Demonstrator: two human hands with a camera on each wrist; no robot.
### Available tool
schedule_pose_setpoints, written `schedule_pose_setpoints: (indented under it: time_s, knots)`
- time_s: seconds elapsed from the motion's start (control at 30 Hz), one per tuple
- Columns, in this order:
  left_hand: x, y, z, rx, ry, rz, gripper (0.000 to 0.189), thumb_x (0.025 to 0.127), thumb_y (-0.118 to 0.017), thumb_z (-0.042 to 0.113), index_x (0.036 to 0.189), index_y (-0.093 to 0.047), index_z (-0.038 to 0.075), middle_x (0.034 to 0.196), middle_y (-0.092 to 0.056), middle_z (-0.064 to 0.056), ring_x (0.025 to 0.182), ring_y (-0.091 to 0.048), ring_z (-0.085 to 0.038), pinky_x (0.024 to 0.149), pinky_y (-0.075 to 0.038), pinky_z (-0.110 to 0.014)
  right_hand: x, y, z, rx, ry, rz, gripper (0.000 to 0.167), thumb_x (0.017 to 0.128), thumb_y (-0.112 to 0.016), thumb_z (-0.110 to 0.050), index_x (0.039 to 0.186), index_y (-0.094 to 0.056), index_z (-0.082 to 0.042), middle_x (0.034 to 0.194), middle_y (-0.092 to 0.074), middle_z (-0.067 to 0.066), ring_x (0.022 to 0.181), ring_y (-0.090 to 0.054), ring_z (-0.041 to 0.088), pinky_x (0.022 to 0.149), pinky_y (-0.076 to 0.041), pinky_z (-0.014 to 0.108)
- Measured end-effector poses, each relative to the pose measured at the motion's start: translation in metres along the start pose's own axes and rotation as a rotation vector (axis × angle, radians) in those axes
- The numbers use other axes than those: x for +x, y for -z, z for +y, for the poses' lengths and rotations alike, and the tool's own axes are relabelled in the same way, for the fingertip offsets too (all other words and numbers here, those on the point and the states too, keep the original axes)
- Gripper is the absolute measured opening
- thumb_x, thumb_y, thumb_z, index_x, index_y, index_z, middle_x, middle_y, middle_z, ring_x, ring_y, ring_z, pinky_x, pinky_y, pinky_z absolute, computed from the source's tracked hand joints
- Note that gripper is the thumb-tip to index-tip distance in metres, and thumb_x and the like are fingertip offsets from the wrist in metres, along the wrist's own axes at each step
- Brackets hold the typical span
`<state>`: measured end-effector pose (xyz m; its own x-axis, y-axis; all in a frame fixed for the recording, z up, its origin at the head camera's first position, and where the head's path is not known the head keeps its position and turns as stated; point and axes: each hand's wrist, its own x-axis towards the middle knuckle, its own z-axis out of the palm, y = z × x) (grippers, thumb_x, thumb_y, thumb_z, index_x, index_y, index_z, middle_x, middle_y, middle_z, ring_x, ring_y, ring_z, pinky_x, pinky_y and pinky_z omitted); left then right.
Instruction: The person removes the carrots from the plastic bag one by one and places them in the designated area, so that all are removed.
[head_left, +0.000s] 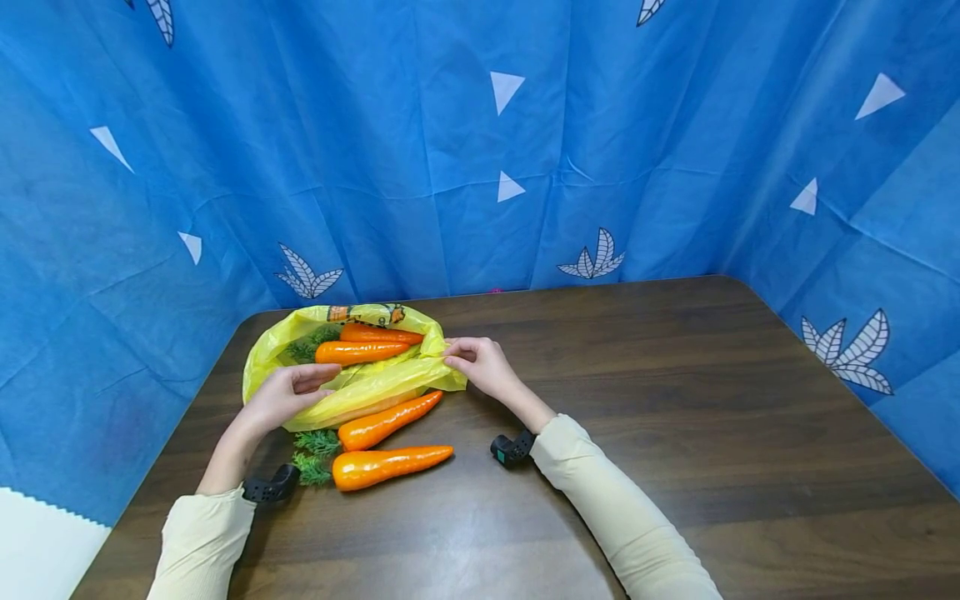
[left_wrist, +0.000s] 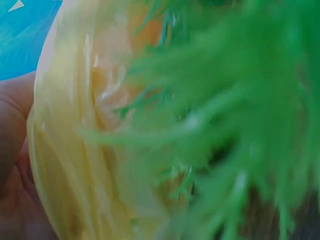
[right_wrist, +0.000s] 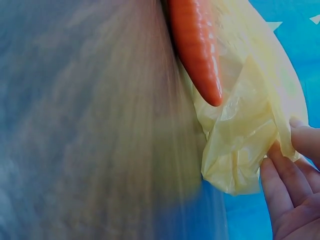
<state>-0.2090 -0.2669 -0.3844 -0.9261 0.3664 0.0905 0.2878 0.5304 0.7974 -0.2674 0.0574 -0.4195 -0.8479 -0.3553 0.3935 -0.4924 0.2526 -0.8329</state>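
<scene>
Yellow bag point(head_left: 378, 398) in right grip point(head_left: 486, 367)

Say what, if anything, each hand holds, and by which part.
The right hand pinches the yellow bag by the rim's right end; whether the left hand grips it is unclear.

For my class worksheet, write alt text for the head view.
A person's right grip pinches the right end of an open yellow bag; the left grip is at its left side. Two carrots lie inside, and two more lie in front on a table, before a blue curtain.
</scene>
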Motion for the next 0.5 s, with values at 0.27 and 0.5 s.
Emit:
schedule_pose_setpoints:
  time_s: [0.27,0.5]
  knots:
    - [-0.002,0.003,-0.01,-0.049,-0.006,-0.08,0.046,0.09,-0.062,0.006,0.128,-0.047,-0.015,0.126,-0.049,-0.03,0.116,-0.047,-0.041,0.088,-0.044,-0.023,0.0,-0.001,-0.001,0.006,-0.001,-0.007,0.004,0.084,-0.068,-0.002,0.085,-0.07,0.002,0.11,-0.065,0.015,0.103,-0.061,0.02,0.079,-0.049,0.022]
    - [-0.002,0.002,-0.016,-0.004,-0.068,-0.19,0.05,0.088,-0.065,0.005,0.129,-0.046,-0.015,0.128,-0.048,-0.03,0.117,-0.046,-0.041,0.092,-0.043,-0.038,0.0,-0.002,-0.002,-0.013,-0.016,-0.014,0.004,0.084,-0.069,-0.002,0.085,-0.07,0.001,0.11,-0.065,0.014,0.103,-0.061,0.019,0.079,-0.049,0.021]
